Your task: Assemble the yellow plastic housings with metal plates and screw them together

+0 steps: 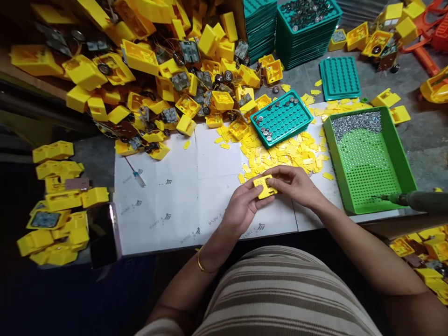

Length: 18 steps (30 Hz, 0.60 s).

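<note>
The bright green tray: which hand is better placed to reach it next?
Probably the right hand: it is nearer the bright green tray, while the left hand, farther away, holds the yellow case.

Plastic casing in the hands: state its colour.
The plastic casing is yellow, clearest in head view.

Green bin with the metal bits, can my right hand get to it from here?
Probably yes: the green bin is open on top and nothing tall separates it from your right hand; a dark tool juts over its near end. That hand is at the yellow case in your left hand.
</note>
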### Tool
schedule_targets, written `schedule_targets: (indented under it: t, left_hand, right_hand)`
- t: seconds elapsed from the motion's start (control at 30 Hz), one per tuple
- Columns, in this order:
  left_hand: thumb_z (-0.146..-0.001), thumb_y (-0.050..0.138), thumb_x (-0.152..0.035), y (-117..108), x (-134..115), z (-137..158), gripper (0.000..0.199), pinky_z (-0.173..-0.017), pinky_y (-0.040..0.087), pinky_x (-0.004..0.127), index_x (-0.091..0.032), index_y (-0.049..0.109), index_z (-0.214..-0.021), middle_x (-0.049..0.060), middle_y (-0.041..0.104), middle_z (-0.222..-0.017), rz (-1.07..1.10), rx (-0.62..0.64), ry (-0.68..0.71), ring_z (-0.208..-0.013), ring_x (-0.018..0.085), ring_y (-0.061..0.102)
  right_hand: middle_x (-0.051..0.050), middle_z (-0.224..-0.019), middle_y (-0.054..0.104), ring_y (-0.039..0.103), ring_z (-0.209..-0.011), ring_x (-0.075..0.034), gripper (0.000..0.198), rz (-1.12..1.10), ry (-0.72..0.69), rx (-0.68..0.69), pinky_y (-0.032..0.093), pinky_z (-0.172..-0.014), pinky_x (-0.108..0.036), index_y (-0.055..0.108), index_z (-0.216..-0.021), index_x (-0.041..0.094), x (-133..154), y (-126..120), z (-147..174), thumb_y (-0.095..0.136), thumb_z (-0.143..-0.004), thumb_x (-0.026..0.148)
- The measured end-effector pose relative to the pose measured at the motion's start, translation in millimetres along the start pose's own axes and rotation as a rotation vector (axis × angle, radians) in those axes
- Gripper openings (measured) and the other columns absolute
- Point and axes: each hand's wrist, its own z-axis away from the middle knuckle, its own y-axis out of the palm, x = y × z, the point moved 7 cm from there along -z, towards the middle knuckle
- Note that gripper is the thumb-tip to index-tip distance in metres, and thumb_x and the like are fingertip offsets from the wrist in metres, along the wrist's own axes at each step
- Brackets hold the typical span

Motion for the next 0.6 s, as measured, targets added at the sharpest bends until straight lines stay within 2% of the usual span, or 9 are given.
schedule_targets:
  t: [0.1, 0.17, 0.27, 0.37, 0.47, 0.6]
  left_hand:
    - [-0.082, 0.062, -0.018, 0, 3, -2, 0.041, -0.09, 0.054, 0.039, -0.015, 0.061, -0.123, 0.011, 0.07, -0.112, 0.128, -0.002, -0.039, -0.098, 0.023, 0.069]
    - [-0.084, 0.059, -0.018, 1, 4, -2, 0.043, -0.095, 0.051, 0.042, -0.016, 0.058, -0.127, 0.011, 0.068, -0.117, 0.177, 0.012, -0.03, -0.106, 0.025, 0.066]
    - [-0.085, 0.058, -0.018, 1, 5, 1, 0.042, -0.094, 0.051, 0.038, -0.017, 0.058, -0.127, 0.01, 0.066, -0.124, 0.21, 0.004, 0.01, -0.114, 0.023, 0.061]
    - [-0.082, 0.063, -0.018, -5, 10, 6, 0.037, -0.082, 0.052, 0.028, -0.014, 0.062, -0.119, 0.011, 0.067, -0.12, 0.159, -0.068, 0.016, -0.106, 0.02, 0.063]
    - [-0.077, 0.069, -0.014, -9, 15, 10, 0.035, -0.086, 0.052, 0.03, -0.014, 0.062, -0.11, 0.009, 0.069, -0.112, 0.102, -0.135, 0.008, -0.099, 0.018, 0.066]
    - [-0.077, 0.068, -0.013, -2, 18, 12, 0.03, -0.098, 0.051, 0.042, -0.014, 0.059, -0.105, 0.008, 0.07, -0.109, 0.127, -0.104, -0.036, -0.101, 0.022, 0.067]
  right_hand:
    - [-0.007, -0.101, 0.067, 0.064, -0.079, -0.015, 0.033, -0.073, -0.027, -0.038, 0.056, -0.063, -0.027, 0.067, -0.103, 0.019, -1, -2, 3, 0.067, -0.081, 0.043]
    - [-0.007, -0.106, 0.065, 0.064, -0.084, -0.015, 0.032, -0.066, -0.092, -0.121, 0.056, -0.064, -0.025, 0.067, -0.104, 0.02, -1, -6, 9, 0.07, -0.08, 0.041]
    - [-0.006, -0.102, 0.062, 0.062, -0.076, -0.012, 0.039, -0.049, -0.135, -0.194, 0.053, -0.056, -0.022, 0.063, -0.11, 0.021, -5, -5, 23, 0.074, -0.076, 0.036]
    - [-0.004, -0.096, 0.061, 0.061, -0.067, -0.011, 0.043, -0.022, -0.121, -0.201, 0.053, -0.052, -0.023, 0.058, -0.115, 0.02, -11, 1, 36, 0.072, -0.078, 0.035]
    - [-0.005, -0.095, 0.062, 0.064, -0.071, -0.013, 0.034, 0.142, -0.202, -0.23, 0.055, -0.057, -0.025, 0.062, -0.111, 0.021, -4, 4, 46, 0.071, -0.08, 0.032]
    - [-0.006, -0.095, 0.066, 0.065, -0.082, -0.016, 0.021, 0.346, -0.33, -0.226, 0.055, -0.064, -0.026, 0.067, -0.102, 0.02, 8, 3, 48, 0.069, -0.083, 0.027]
